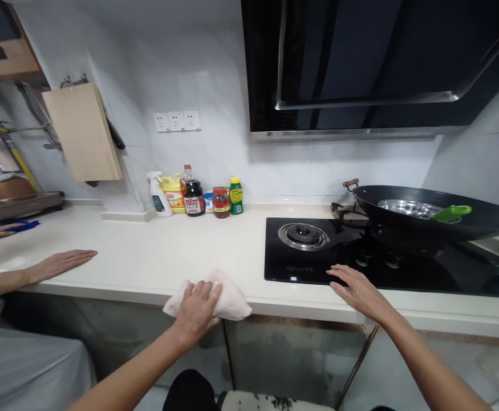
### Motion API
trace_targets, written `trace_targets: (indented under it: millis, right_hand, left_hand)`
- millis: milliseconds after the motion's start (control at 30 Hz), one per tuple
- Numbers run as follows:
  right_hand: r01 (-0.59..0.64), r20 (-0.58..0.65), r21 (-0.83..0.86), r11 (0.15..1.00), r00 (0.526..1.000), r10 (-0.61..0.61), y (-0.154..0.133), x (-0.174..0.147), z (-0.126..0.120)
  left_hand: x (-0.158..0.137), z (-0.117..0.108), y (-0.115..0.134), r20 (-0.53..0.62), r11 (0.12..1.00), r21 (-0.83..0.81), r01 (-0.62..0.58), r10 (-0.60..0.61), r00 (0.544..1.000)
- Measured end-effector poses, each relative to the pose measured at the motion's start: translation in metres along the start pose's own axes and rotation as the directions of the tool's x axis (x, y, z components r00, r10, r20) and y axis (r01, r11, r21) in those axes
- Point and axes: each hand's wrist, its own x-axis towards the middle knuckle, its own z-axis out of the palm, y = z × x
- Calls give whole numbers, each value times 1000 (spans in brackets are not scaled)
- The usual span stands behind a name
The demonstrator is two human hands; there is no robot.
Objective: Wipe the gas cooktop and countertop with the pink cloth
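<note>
A pale pink cloth (234, 301) is draped over the front edge of the white countertop (198, 248). My left hand (198, 311) grips it from above, fingers bent into the folds. To the right, my right hand (357, 289) has its fingers stretched out over the front edge of the black glass cooktop (294, 265); nothing is in it. Whether its fingertips touch the glass, I cannot tell. A round burner (304, 235) lies beyond that hand.
Another person's hand (63, 265) lies flat on the counter at left; their other hand is at a blue cloth (24, 226). Several bottles, including a soy sauce bottle (193, 194), stand by the wall. A large wok (403, 225) sits right, below the range hood (360, 68).
</note>
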Motion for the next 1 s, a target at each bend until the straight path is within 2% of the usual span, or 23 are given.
trace_targets:
  millis: [133, 233, 333, 433, 533, 633, 733, 833, 933, 1000]
  right_hand:
    - [2, 1, -4, 1000, 1000, -2, -2, 1, -2]
    - [-4, -5, 4, 1000, 1000, 4, -3, 2, -2]
    - [-23, -28, 36, 999, 999, 24, -1, 3, -1]
    - [-28, -48, 96, 995, 998, 33, -1, 2, -1]
    - [-42, -49, 159, 986, 998, 50, -5, 2, -3]
    - [-79, -17, 206, 975, 996, 85, -10, 2, -7]
    - [-100, 0, 210, 973, 995, 102, -14, 4, -11]
    - [-110, 11, 211, 971, 994, 110, -16, 3, -13]
    - [-99, 13, 206, 973, 995, 98, -18, -1, -15]
    - [-84, 6, 203, 976, 996, 85, -20, -4, -16]
  left_hand:
    - [33, -1, 77, -15, 981, -88, -171, 171, 985]
    - [55, -5, 133, -159, 958, -74, -276, 262, 952]
    - [73, -9, 182, -341, 952, 13, -307, 293, 893]
    - [89, -12, 223, -451, 945, 44, -325, 309, 837]
    - [98, -14, 245, -467, 945, 4, -328, 292, 835]
    - [97, -13, 242, -485, 924, -37, -379, 315, 816]
    - [89, -8, 211, -471, 895, -93, -437, 347, 811]
    - [73, 1, 160, -372, 894, -152, -421, 343, 863]
    - [48, 13, 99, -307, 932, -134, -336, 284, 908]
    - [30, 19, 60, -301, 962, -118, -245, 200, 932]
